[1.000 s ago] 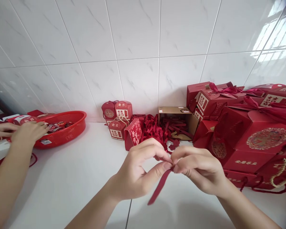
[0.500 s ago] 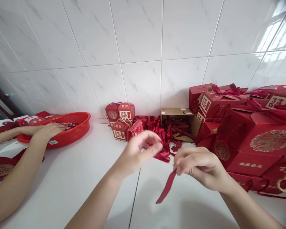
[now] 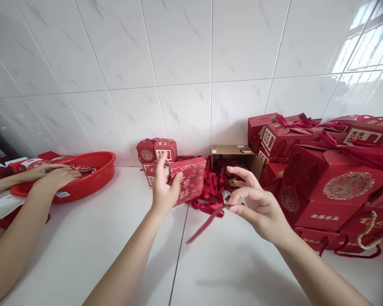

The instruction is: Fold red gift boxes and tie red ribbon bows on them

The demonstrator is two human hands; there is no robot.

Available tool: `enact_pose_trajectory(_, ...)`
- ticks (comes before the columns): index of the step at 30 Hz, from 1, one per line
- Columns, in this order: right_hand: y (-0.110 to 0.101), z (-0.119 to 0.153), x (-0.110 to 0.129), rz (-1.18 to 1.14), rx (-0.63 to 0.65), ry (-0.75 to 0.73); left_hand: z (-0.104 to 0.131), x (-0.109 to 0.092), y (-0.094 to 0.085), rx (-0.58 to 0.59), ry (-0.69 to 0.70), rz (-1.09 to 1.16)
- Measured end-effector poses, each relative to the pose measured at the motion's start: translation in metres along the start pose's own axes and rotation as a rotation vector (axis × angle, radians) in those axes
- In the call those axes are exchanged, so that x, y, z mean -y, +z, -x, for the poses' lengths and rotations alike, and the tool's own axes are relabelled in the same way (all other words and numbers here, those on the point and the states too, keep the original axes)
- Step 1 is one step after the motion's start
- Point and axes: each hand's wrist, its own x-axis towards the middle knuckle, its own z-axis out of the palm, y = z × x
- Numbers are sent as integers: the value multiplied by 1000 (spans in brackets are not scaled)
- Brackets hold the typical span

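Note:
Near the middle, my left hand grips a red patterned box by its left side, thumb on the front face. To its right, my right hand pinches one end of a dark red strip between thumb and forefinger, its other fingers spread. The strip hangs down to the left, below the box. Behind the hands, shiny red ribbons lie in a heap beside an open cardboard box. What that box holds is partly hidden by my right hand.
Small red boxes stand by the tiled wall. Large red gift boxes with bows and cords are piled at the right. On the left, another person's hands reach into a red plastic basket.
My left hand, empty before, has taken hold of the patterned box and lifted it. My right hand still pinches the strip, with its fingers more spread. The view has shifted slightly.

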Motion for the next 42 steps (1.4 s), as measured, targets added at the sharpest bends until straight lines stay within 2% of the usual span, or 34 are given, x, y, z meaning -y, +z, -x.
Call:
enact_pose_trajectory(4,7,1,-5,-34,-112,29,22,-53,9,167,67,73)
enact_pose_trajectory(8,11,3,4,-55,-173,6,38,-76,13,185,217,61)
enact_pose_trajectory(13,16,5,13,34,-257,-67,50,-77,20,265,106,237)
enact_pose_trajectory(16,18,6,12,55,-281,-66,53,-76,23,213,85,212)
enact_pose_trajectory(23,19,6,11,123,-325,-62,54,-75,24,131,169,135)
enact_pose_trajectory(29,19,6,12,158,-321,-158,57,-74,26,182,242,129)
enact_pose_trajectory(37,12,3,11,307,-257,-216,57,-75,27,140,235,91)
enact_pose_trajectory(42,11,2,10,292,-295,-237,59,-74,26,168,293,83)
